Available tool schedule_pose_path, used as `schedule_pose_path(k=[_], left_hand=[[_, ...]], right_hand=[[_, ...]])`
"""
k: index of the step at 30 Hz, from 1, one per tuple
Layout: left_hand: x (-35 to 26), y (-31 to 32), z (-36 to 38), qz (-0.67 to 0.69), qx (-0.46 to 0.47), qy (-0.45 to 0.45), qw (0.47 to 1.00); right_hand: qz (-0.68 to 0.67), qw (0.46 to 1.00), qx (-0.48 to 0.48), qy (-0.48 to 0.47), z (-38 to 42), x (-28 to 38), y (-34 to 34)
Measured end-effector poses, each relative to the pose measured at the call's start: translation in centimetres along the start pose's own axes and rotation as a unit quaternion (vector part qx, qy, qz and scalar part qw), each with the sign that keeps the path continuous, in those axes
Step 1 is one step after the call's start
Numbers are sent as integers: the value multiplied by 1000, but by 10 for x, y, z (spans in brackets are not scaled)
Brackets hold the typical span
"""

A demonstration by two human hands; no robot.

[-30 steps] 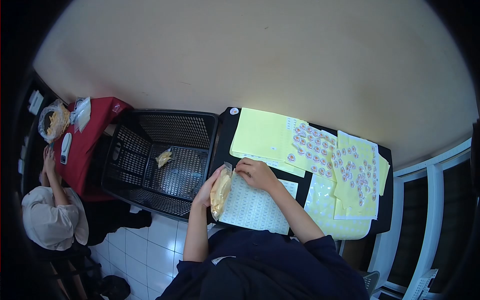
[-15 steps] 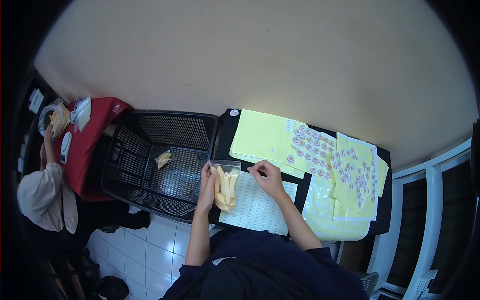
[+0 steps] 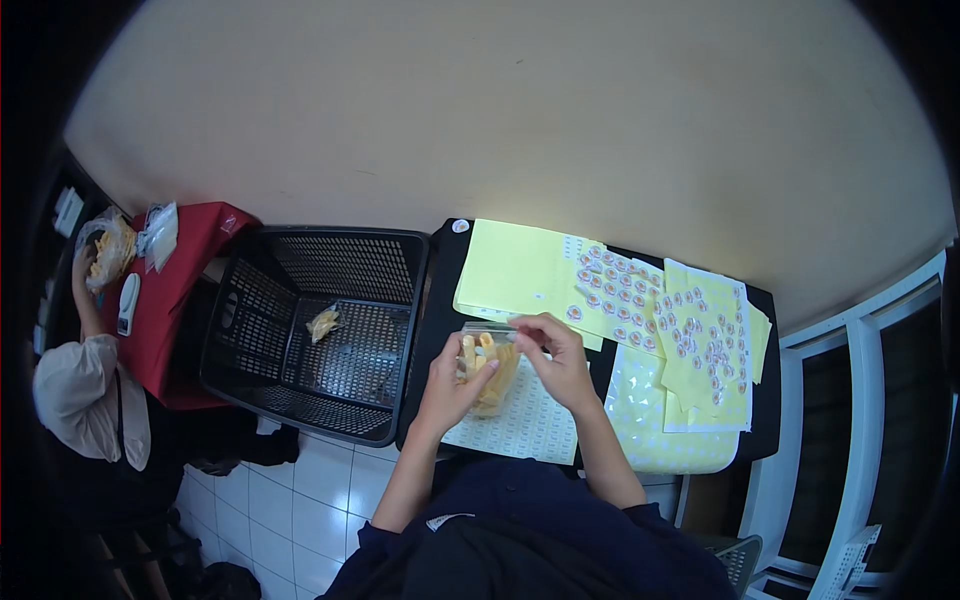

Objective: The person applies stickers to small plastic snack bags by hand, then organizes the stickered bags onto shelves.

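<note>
A clear zip bag (image 3: pixel 492 395) of pale yellow snack sticks is held up over the near left part of the table. My left hand (image 3: pixel 450 388) grips it from the left side, thumb across its front. At the bag's upper right edge, my right hand (image 3: pixel 560 362) is closed, thumb and fingers pinching its top; whether a small label is also between them cannot be made out. Below the bag lies a sheet of small printed labels (image 3: pixel 540 425), partly hidden by the bag and hands.
Yellow sheets (image 3: pixel 510 265) and round stickers (image 3: pixel 620 290) cover the black table's far and right parts. To the left stands a black crate (image 3: pixel 330 235) with one filled bag (image 3: pixel 322 324). Beyond it, a co-worker's hand (image 3: pixel 84 268) reaches into a snack bag (image 3: pixel 118 245) beside a red-covered table (image 3: pixel 190 300).
The snack bag moved right and now tilts over the label sheet. My right hand, apart from it before, has come to its top edge. The co-worker's hand shifted into the large bag.
</note>
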State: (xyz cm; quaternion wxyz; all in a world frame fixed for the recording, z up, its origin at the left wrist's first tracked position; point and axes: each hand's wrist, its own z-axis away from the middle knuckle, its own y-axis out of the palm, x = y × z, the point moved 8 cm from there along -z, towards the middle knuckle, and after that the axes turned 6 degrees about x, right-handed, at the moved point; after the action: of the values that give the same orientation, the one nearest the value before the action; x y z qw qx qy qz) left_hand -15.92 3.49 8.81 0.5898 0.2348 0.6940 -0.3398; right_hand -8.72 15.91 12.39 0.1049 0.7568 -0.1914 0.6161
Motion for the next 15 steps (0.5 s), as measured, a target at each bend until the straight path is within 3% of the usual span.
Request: schedule_pose_path(k=[5, 15], left_hand=[[-4, 13, 0, -101, 62, 6, 993], [-9, 18, -4, -58, 81, 6, 995]], right_hand=[[95, 994, 51, 32, -3, 10, 13], [114, 993, 39, 17, -2, 10, 12]])
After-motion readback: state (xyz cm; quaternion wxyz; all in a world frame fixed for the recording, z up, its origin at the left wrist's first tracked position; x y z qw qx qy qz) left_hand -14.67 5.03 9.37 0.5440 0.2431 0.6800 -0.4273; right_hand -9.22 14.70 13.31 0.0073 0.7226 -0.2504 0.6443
